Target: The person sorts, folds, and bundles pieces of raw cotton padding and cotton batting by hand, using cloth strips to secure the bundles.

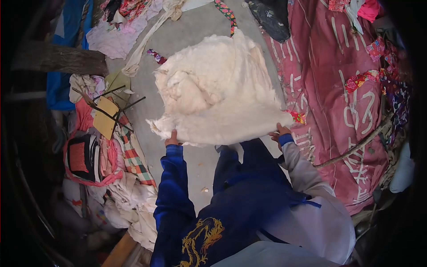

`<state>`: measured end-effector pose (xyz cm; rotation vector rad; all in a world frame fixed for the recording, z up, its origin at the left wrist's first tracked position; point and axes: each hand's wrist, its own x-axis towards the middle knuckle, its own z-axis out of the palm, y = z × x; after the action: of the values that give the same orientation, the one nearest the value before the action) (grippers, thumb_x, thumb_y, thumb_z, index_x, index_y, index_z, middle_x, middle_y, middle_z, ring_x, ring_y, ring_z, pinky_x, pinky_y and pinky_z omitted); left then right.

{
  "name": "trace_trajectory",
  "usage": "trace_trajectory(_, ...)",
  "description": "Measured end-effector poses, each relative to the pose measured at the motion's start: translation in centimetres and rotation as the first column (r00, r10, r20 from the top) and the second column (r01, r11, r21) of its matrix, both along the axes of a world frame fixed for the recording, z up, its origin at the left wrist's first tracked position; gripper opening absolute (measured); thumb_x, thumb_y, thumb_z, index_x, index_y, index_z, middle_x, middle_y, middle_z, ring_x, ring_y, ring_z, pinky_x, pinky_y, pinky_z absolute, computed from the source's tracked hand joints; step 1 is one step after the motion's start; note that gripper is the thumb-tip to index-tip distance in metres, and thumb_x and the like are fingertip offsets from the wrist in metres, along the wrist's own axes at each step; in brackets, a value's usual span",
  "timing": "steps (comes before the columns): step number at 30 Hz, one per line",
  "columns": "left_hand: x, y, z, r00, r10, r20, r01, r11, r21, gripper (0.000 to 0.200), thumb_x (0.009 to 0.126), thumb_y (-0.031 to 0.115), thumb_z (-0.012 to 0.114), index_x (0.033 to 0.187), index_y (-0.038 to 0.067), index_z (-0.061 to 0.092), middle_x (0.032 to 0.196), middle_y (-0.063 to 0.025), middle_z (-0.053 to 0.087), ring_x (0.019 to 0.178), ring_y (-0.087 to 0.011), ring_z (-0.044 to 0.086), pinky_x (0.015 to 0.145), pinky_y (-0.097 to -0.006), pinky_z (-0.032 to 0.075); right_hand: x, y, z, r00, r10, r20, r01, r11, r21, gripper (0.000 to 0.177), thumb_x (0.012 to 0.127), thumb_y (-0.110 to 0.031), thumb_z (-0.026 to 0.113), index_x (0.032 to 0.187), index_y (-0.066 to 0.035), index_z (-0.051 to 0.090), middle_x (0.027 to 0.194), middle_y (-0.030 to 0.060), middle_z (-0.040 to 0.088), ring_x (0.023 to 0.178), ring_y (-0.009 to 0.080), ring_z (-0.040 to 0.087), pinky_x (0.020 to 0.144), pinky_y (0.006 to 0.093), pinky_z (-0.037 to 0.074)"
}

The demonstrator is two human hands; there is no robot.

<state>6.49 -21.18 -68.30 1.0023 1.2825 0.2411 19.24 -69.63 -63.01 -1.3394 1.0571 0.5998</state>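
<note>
A thick sheet of cream-white cotton batting (222, 98), fluffy and rumpled with ragged edges, spreads in front of me. My left hand (173, 139) grips its near left corner, thumb on top and the other fingers hidden beneath. At the near right corner, my right hand (280, 132) pinches the same edge. Floral cloth shows from under the batting: a red floral scrap (297, 116) by my right hand, a purple patterned end (156, 56) at the far left, and a dark floral strip (227, 15) at the far side.
The batting lies over a grey floor (178, 200). To the right is a dark pink sheet (329, 111) with white writing and a stick (356, 149). Left are a small yellow-seated stool (106, 118), piled clothes (129, 196) and a wooden beam (62, 58).
</note>
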Motion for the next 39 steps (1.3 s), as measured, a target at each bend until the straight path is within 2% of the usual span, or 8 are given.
trace_trajectory(5,1.6,1.7,1.5,0.991,0.013,-0.135,-0.017,0.999,-0.027,0.06,0.078,0.027,0.073,0.122,-0.004,0.048,0.109,-0.0192,0.061,0.091,-0.032,0.065,0.071,-0.0456,0.058,5.2,-0.2,-1.3,0.984,0.041,0.171,-0.045,0.999,0.021,0.029,0.091,-0.033,0.058,0.101,-0.006,0.052,0.085,0.0106,0.066,0.061,0.0221,0.067,0.043,0.0293,0.053)
trace_trajectory(9,3.6,2.5,3.0,0.975,-0.047,0.217,0.053,0.998,-0.026,0.061,0.081,0.035,0.071,0.123,-0.004,0.049,0.114,-0.02,0.059,0.1,-0.0343,0.062,0.076,-0.0477,0.055,7.3,0.3,1.3,0.881,0.127,0.456,-0.173,0.983,0.06,0.032,0.091,-0.033,0.058,0.096,-0.002,0.061,0.08,0.0106,0.068,0.059,0.0192,0.067,0.046,0.0291,0.053)
trace_trajectory(15,4.2,3.3,-7.9,0.866,-0.303,-0.398,0.225,0.947,-0.23,0.074,0.078,0.052,0.068,0.125,-0.001,0.045,0.116,-0.0201,0.053,0.085,-0.0299,0.061,0.068,-0.0455,0.052,7.9,-2.0,-9.3,0.981,0.054,-0.187,-0.108,0.951,-0.289,0.031,0.09,-0.023,0.059,0.115,-0.006,0.054,0.096,0.0108,0.065,0.067,0.0188,0.067,0.047,0.0294,0.052)
trace_trajectory(18,4.4,2.4,-10.7,0.793,-0.352,-0.497,0.411,0.912,0.011,0.077,0.077,0.04,0.072,0.132,-0.001,0.038,0.12,-0.0217,0.049,0.098,-0.0338,0.057,0.079,-0.0467,0.048,9.2,-2.9,-13.0,0.975,0.201,0.099,-0.168,0.948,-0.271,0.036,0.088,-0.015,0.059,0.122,-0.007,0.05,0.102,0.0107,0.062,0.071,0.0184,0.067,0.048,0.0287,0.051)
trace_trajectory(21,7.0,-2.7,-6.8,0.778,-0.322,-0.539,0.623,0.506,0.596,0.085,0.071,0.028,0.077,0.138,0.001,0.033,0.136,-0.0261,0.035,0.121,-0.0403,0.041,0.101,-0.0447,0.036,13.1,-0.2,-14.0,0.898,0.395,0.192,-0.304,0.874,-0.379,0.034,0.086,-0.013,0.06,0.119,-0.006,0.054,0.098,0.0112,0.064,0.061,0.0179,0.066,0.047,0.0291,0.05)
trace_trajectory(30,15.7,-10.9,-8.1,0.133,-0.563,-0.816,0.851,-0.357,0.385,0.092,0.065,0.042,0.078,0.142,0.017,0.034,0.149,-0.0236,0.017,0.138,-0.0399,0.017,0.109,-0.0546,0.017,27.4,14.3,-21.9,0.963,0.168,0.21,-0.146,0.983,-0.115,0.07,0.081,-0.017,0.07,0.138,0.0,0.033,0.088,0.0135,0.063,0.048,0.0159,0.058,0.044,0.0284,0.047)
trace_trajectory(34,19.7,-10.7,-11.0,0.431,-0.604,-0.671,0.807,-0.075,0.586,0.093,0.068,0.044,0.076,0.142,0.009,0.031,0.148,-0.0255,0.018,0.138,-0.0415,0.016,0.109,-0.0549,0.015,28.1,13.1,-22.0,0.894,0.438,0.1,-0.444,0.895,0.046,0.058,0.082,-0.022,0.07,0.13,-0.001,0.045,0.076,0.007,0.061,0.044,0.0112,0.05,0.039,0.0253,0.039)
trace_trajectory(39,28.7,-5.4,-15.4,0.81,-0.401,-0.428,0.584,0.498,0.641,0.089,0.076,0.04,0.073,0.142,0.001,0.027,0.14,-0.0299,0.032,0.131,-0.0435,0.03,0.107,-0.0413,0.028,25.3,5.0,-14.3,0.813,0.226,0.537,-0.2,0.974,-0.108,0.021,0.086,-0.022,0.067,0.097,-0.005,0.063,0.069,0.001,0.062,0.044,0.0063,0.046,0.038,0.0221,0.032)
